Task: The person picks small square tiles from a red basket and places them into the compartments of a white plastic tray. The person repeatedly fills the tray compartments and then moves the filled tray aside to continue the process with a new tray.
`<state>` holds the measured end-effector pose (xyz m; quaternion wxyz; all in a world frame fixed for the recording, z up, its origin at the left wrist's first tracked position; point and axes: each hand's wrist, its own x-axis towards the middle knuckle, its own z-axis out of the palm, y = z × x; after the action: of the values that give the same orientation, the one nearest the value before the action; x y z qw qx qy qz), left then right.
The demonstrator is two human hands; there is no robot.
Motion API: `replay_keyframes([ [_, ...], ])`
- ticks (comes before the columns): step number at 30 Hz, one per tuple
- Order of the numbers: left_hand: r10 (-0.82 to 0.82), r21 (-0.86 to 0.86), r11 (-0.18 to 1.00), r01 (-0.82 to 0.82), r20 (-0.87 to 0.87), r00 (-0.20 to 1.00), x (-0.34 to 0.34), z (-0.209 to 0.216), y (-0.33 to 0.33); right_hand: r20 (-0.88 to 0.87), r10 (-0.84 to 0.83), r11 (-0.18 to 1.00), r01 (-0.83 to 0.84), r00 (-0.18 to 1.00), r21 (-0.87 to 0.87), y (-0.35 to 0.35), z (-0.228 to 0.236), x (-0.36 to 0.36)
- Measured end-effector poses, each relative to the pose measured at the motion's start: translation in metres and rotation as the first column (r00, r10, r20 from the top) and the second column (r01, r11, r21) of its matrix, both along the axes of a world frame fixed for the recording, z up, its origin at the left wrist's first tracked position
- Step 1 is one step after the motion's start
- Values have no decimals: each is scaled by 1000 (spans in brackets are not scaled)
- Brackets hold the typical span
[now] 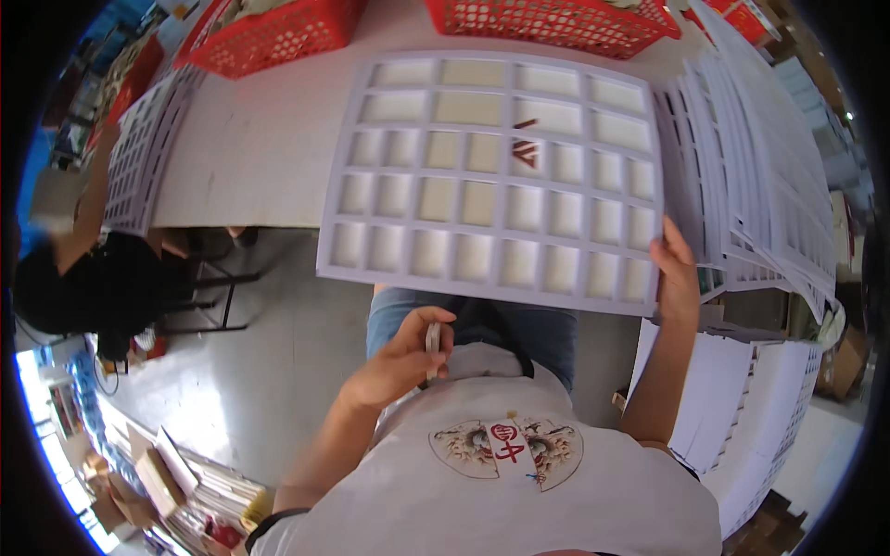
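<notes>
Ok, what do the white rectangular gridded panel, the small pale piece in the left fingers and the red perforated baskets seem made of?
White rectangular gridded panel: probably card or foam board, matte, from its flat, dull frame. Small pale piece: apparently smooth, perhaps plastic or card; too little shows. Red perforated baskets: likely moulded plastic, slightly glossy, from even colour and regular holes.

Bright light is filling the scene, glaring off the grey floor (197, 422) on the left. Faint shadows are settling inside the pale tray (482, 290). Fisheye distortion is bending the stacked trays (779, 148) on the right, and the rim is blurring into black.
</notes>
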<state>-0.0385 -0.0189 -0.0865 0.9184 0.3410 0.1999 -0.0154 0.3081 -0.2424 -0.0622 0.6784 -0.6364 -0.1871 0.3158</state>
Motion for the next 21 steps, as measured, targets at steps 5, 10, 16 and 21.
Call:
replay_keyframes([
  [5,-9,-207,978,35,127,992,13,29,20,884,178,860,369,432,-353,41,15,-16],
  [10,109,-281,958,-60,163,980,29,40,11,709,467,799,-596,529,-81,127,36,-130],
  [16,144,36,988,-148,99,985,14,15,34,271,324,946,-316,906,-75,127,20,-120],
  [21,439,186,878,-441,52,897,29,39,42,372,288,942,-192,882,-275,135,6,-97],
])
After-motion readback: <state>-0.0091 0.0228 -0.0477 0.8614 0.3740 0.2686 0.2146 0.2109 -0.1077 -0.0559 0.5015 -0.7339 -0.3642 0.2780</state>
